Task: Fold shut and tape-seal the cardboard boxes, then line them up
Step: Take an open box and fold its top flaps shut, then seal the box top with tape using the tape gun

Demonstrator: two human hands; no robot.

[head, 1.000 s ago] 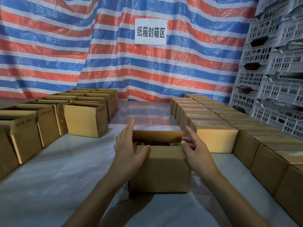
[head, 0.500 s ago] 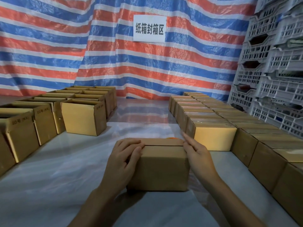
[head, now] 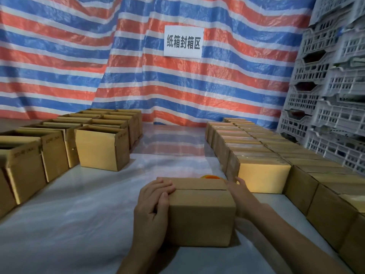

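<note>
A small cardboard box stands in front of me on the white plastic-covered surface, its top flaps folded flat with a seam across the top. My left hand rests on the box's left top edge, fingers over the flaps and thumb on the front face. Along the box's right side lies my right hand, its fingers stretched past the back corner. An orange tape roll peeks out just behind the box, mostly hidden.
Several open-topped boxes stand in rows at the left. Closed boxes line up in rows at the right, close to my right hand. Grey plastic crates are stacked at the far right. A striped tarp with a paper sign hangs behind.
The box's upright back flap has been folded down and the top is now flat. My left hand moved onto the top left edge; my right hand slid along the right side.
</note>
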